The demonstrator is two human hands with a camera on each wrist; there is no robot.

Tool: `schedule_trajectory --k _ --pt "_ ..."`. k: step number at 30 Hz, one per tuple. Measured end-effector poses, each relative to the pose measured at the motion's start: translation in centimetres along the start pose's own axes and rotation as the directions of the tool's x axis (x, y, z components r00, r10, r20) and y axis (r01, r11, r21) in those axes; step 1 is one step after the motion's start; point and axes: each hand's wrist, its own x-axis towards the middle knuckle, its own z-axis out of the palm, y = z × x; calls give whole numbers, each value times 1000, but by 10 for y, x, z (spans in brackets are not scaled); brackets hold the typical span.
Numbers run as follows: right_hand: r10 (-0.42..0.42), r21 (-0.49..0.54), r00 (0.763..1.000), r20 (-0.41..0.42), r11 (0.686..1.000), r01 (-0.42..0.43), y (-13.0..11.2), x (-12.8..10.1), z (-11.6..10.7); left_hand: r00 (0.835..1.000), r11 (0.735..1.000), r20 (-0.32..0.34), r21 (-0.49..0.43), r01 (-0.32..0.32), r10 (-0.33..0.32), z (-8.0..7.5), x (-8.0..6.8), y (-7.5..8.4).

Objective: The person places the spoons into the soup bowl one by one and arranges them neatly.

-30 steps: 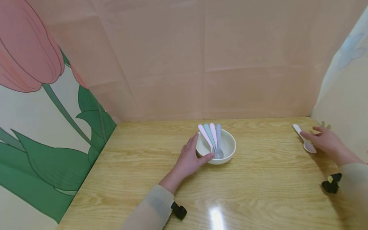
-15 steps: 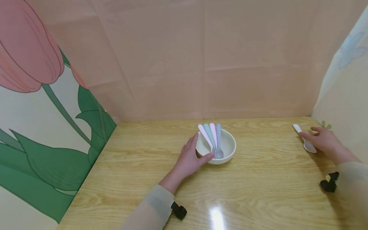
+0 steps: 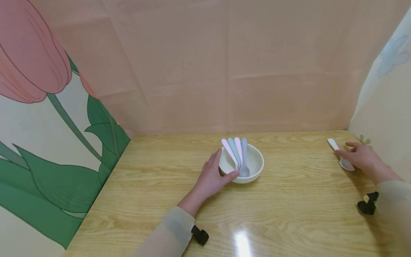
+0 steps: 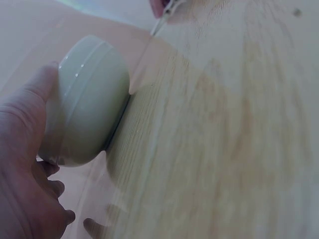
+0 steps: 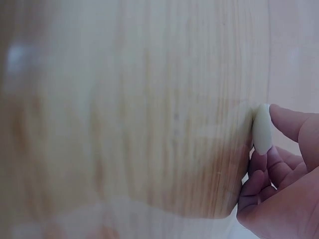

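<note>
My left hand holds the cream bowl at its left side, thumb over the near rim. Several small spoons stand in it, handles leaning on the far rim: two pink, one teal, one grey-blue. In the left wrist view the thumb lies against the upright-looking bowl, fingers partly behind it. Far right, my right hand pinches a white spoon near its middle; its handle points away. The right wrist view shows thumb and curled fingers about the pale spoon; the rest is hidden.
The wooden table meets a pinkish backdrop at the back. On the left stands a tulip-printed panel, and on the right a pale panel close to the right hand. Dark cameras sit on both wrists.
The right hand and the white spoon have shifted very slightly, the spoon a touch to the right. The left hand and the bowl stay put.
</note>
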Motion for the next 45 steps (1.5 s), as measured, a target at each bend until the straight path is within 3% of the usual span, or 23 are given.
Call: schedule_trajectory --k 17,28,39,45 --pt "10 2 1000 4 1000 -10 -2 -3 -2 1000 1000 7 9 10 -10 2 1 -1" --pt "11 21 999 48 1000 -12 -7 -6 -5 1000 1000 9 13 16 -16 2 1 -1" --pt "-51 13 999 -15 999 51 -28 -18 -5 1000 1000 3 12 19 -19 3 1 -2" --pt "-73 144 996 -60 986 81 -43 -22 1 1000 1000 4 14 11 -11 3 1 -1"
